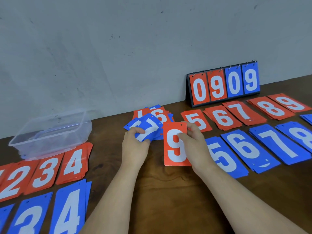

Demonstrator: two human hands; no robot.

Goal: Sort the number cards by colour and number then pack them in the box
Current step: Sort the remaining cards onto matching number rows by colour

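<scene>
Nearest me, the blue 4 pile [68,210] and blue 3 pile [29,218] lie at the worktop's [152,183] front left. My right hand [194,146] has its grip closed on a red 9 card [175,146], thumb on its face, the card held upright over the worktop. My left hand [135,146] has its grip closed on a fanned blue 7 card [148,130] atop the unsorted heap [157,114]. Right of my hands lie blue piles 5 [224,159], 6 [244,146], 7 [278,142]; behind them red piles 5 [195,119], 6 [222,118], 7 [243,110], 8 [271,107], 9 [290,103]. Red piles 2 [13,181], 3 [44,173], 4 [74,162] lie left. The clear box [50,132] stands behind them, near the wall. A flip scoreboard [224,83] reads 0909 at the rear right.
</scene>
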